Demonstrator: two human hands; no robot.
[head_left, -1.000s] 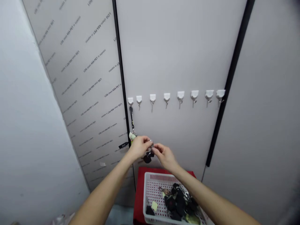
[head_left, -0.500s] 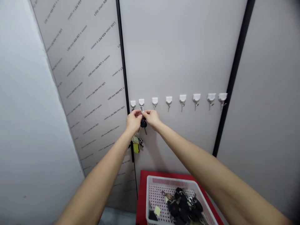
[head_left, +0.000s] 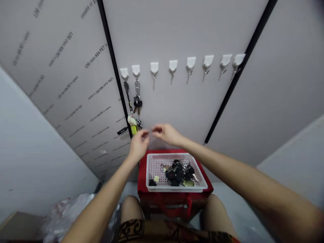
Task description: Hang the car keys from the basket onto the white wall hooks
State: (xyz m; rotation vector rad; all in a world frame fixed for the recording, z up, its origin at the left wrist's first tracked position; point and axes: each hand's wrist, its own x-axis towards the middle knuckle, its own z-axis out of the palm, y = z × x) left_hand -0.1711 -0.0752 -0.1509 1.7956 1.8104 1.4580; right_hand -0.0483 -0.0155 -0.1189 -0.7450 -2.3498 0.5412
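Observation:
My left hand (head_left: 138, 144) is in the air in front of the wall, with its fingers loosely curled, apart and holding nothing. Beside it, my right hand (head_left: 167, 134) is likewise empty, its thumb and fingers a little apart. Above them, a bunch of keys (head_left: 137, 101) hangs by a metal clip from the second white hook (head_left: 136, 70) from the left. The leftmost hook (head_left: 124, 73) carries a black strap (head_left: 128, 94) with a shell-like charm (head_left: 132, 120) and a yellow-green tag (head_left: 134, 129); my left hand is just below that tag.
Below my hands, a white perforated basket (head_left: 177, 190) holds a pile of keys (head_left: 179, 173) and stands on a red-covered stool (head_left: 143, 187) between my knees. Several more hooks (head_left: 190, 64) run rightward along the wall. Clear plastic bags (head_left: 68, 212) lie at lower left.
Both hands have let go of the keys, which now hang from the second hook, and have dropped toward the basket. The view has tilted down, showing the stool and my knees.

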